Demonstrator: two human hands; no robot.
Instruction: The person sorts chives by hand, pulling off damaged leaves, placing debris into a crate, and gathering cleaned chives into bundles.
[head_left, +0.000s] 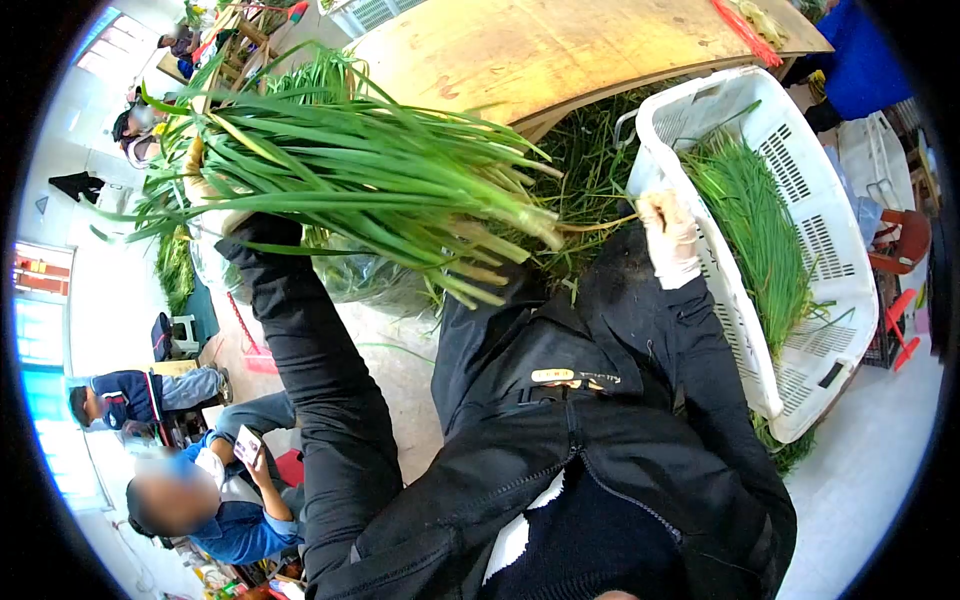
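Observation:
A large bunch of long green leafy stalks (370, 165), like garlic greens, lies across the upper left, its pale stem ends pointing right. My left hand (205, 185), in a light glove, is closed around its leafy side, with the fingers partly covered by leaves. My right hand (668, 238), in a pale glove, is closed in a pinch on a thin yellowish-brown strand (600, 226) that runs toward the stem ends. It is beside the near wall of a white plastic crate (735, 330), in which thinner green stalks (750, 230) lie.
A wooden table (530, 50) stands ahead, with a red plastic strip (748, 32) on it. Loose green trimmings (600, 150) are heaped below its edge. At lower left a seated person (230, 510) holds a phone; other people sit farther back. A blue-clothed person (865, 60) is at upper right.

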